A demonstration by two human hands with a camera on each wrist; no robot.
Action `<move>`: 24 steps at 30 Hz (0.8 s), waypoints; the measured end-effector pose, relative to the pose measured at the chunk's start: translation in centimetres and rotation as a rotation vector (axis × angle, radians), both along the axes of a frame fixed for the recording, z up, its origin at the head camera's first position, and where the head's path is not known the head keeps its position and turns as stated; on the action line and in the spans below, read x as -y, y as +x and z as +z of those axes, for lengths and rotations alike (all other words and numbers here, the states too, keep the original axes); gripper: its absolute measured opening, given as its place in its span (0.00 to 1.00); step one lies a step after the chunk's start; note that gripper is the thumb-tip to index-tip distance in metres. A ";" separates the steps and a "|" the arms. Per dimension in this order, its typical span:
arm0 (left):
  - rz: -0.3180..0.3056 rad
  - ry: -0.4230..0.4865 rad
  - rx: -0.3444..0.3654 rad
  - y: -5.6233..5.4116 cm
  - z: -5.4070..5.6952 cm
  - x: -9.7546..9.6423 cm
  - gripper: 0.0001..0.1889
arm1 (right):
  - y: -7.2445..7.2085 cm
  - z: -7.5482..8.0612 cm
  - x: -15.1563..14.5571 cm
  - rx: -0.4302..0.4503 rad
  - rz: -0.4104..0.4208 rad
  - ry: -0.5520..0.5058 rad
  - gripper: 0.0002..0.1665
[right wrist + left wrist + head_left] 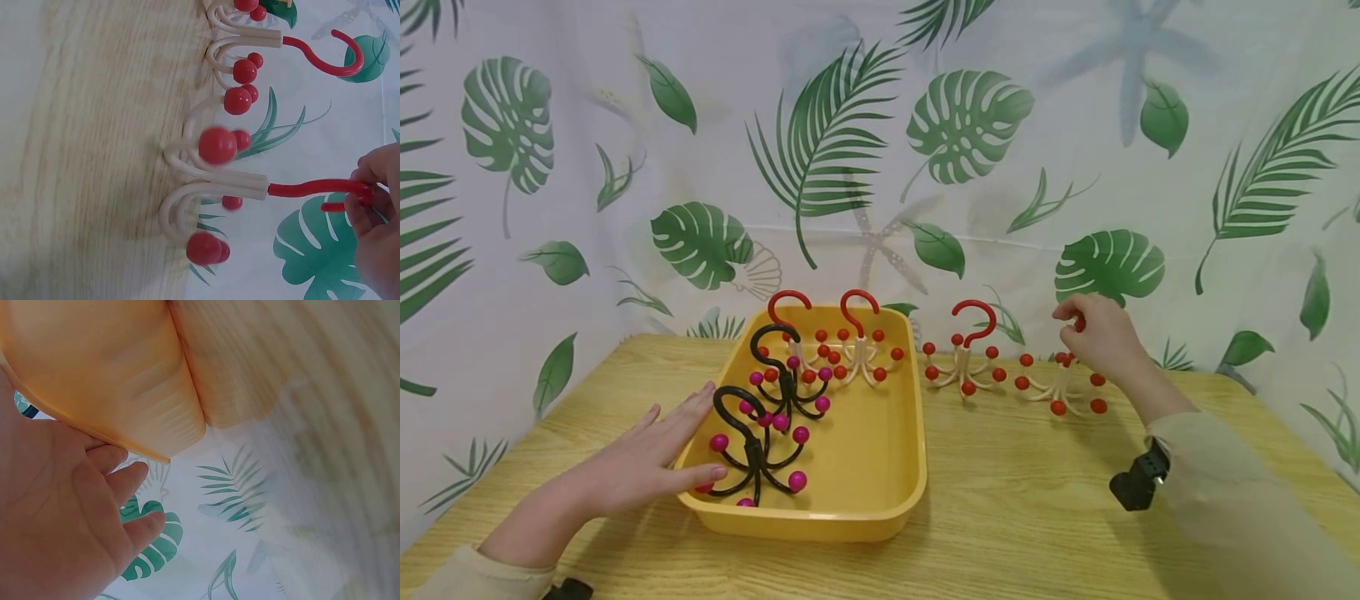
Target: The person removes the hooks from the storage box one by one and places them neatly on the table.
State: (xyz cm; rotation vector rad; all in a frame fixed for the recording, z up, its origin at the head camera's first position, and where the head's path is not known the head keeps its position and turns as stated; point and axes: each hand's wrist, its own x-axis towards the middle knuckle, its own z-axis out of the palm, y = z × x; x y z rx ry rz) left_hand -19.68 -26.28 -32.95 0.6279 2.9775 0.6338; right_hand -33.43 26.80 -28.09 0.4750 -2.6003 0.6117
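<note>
In the head view, my right hand [1105, 337] pinches the red hook of a cream multi-arm hanger with red ball tips [1060, 385]. Its arms are at the tabletop, right of the tray; the right wrist view shows thumb and fingers on the hook [337, 185]. Beside it stands a similar cream hanger [965, 360]. My left hand [625, 471] rests against the left rim of a yellow tray [919, 433], fingers extended outside and thumb over the edge. Inside are two black hangers with pink balls [754, 454] and two cream ones with red hooks [860, 354].
The tray stands on a wood-grain table [1015, 500]. Behind the table hangs a white cloth with green leaf prints [842, 142]. Its lower part comes down close behind the cream hangers.
</note>
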 end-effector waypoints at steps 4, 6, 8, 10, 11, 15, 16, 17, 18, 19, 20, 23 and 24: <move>0.003 -0.003 -0.001 0.0 0.1 0.0 0.50 | 0.1 -0.1 -0.1 -0.009 0.015 -0.013 0.18; 0.004 -0.003 -0.001 0.0 0.1 0.0 0.50 | 0.2 -0.2 -0.1 -0.011 0.014 -0.021 0.18; 0.004 -0.003 0.001 -0.1 0.0 0.0 0.50 | 0.1 -0.2 -0.2 -0.012 0.008 -0.029 0.18; 0.005 -0.004 0.001 -0.1 0.1 0.1 0.50 | 0.1 -0.2 -0.2 -0.012 0.002 -0.036 0.17; 0.005 -0.004 0.002 -0.1 0.1 0.1 0.50 | 0.1 -0.2 -0.2 -0.009 -0.002 -0.043 0.17; 0.004 -0.003 0.004 -0.1 0.1 0.1 0.49 | 0.2 -0.1 -0.4 0.013 -0.014 -0.091 0.18; 0.003 -0.001 0.005 -0.1 0.1 0.1 0.49 | 0.2 -0.1 -0.4 0.018 -0.014 -0.105 0.18; 0.003 0.000 0.005 -0.1 0.1 0.1 0.49 | 0.2 -0.2 -0.4 0.023 -0.014 -0.122 0.18; 0.001 0.003 0.006 -0.1 0.0 0.1 0.49 | 0.2 -0.2 -0.5 0.028 -0.014 -0.137 0.18; 0.001 0.006 0.007 -0.1 0.1 0.0 0.49 | 0.2 -0.2 -0.5 0.033 -0.013 -0.151 0.18; 0.000 0.008 0.007 -0.1 0.1 0.0 0.49 | 0.1 -0.3 -0.5 0.038 -0.013 -0.164 0.18; -0.001 0.006 0.005 -0.1 0.1 0.0 0.50 | 0.1 -0.3 -0.6 0.063 -0.020 -0.205 0.19; -0.002 0.007 0.005 -0.1 0.1 0.1 0.50 | 0.0 -0.4 -0.6 0.073 -0.025 -0.214 0.19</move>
